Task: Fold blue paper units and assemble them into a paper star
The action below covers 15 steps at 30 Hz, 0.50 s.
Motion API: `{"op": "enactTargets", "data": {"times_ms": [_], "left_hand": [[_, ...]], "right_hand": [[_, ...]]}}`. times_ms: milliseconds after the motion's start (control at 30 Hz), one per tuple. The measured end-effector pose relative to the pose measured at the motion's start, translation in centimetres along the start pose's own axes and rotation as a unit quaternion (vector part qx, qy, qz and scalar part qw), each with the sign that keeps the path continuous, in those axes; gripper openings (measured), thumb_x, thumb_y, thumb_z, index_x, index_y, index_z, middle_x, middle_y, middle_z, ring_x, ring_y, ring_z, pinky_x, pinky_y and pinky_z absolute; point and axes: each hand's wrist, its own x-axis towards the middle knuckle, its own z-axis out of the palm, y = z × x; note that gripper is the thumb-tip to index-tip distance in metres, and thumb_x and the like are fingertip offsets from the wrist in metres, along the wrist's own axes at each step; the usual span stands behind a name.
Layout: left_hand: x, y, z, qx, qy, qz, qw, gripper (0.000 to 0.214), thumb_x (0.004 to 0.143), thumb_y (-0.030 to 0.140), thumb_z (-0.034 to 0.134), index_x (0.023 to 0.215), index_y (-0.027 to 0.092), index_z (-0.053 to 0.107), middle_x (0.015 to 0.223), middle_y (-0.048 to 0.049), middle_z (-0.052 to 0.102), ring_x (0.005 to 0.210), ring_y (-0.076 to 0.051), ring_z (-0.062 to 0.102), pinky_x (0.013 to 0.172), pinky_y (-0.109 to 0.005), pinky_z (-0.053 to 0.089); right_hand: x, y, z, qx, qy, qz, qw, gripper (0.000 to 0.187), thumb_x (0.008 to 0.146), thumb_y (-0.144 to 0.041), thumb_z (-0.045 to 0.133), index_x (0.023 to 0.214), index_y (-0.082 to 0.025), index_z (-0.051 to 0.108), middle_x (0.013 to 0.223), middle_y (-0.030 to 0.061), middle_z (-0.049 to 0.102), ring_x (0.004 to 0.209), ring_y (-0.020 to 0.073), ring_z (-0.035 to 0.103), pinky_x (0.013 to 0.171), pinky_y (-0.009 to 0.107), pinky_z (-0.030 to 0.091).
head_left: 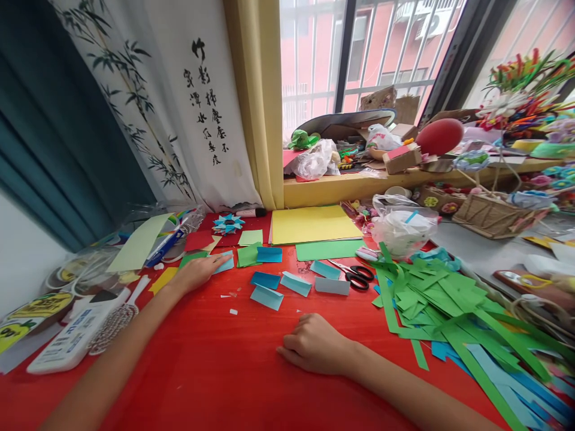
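**Mei:** Paper everywhere on this red table (215, 371). Where are the two hands?

**Jun:** Well apart. The left hand (197, 270) is stretched out flat, fingers extended, its fingertips resting on a light-blue paper piece (226, 262) at the far left. It presses the sheet rather than pinching it. The right hand (314, 346) sits nearer the body, curled into a loose fist with knuckles on the bare tabletop; I see nothing in it, though the palm side is hidden.

**Mei:** What lies around them?

**Jun:** Between the hands, and just beyond the right one, are several folded blue paper pieces (266, 296). Farther out, scissors (357, 274) lie by themselves. To the right of the right hand spreads a heap of green paper strips (431, 299). Beyond the left hand sit green squares (248, 254), a yellow paper stack (312, 224) and a folded blue paper star (228, 224).

**Mei:** How would that blue piece handle?

**Jun:** My guess: very light, thin, easily creased, and likely to slide on the smooth surface. I'd judge that sliding it under flat fingertips works, or lifting it by an edge or corner, since a flat sheet offers little to grip.
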Motion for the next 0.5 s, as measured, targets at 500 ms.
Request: {"op": "enactTargets", "data": {"times_ms": [500], "left_hand": [[0.8, 0.8, 1.1, 0.016, 0.04, 0.022, 0.999, 0.045, 0.087, 0.044, 0.024, 0.098, 0.016, 0.057, 0.1, -0.0112, 0.061, 0.094, -0.021, 0.056, 0.078, -0.031, 0.044]], "right_hand": [[0.1, 0.0, 0.2, 0.001, 0.004, 0.002, 1.0, 0.037, 0.086, -0.034, 0.036, 0.057, -0.017, 0.05, 0.048, 0.0004, 0.059, 0.043, 0.0091, 0.045, 0.048, 0.026, 0.015]]}}
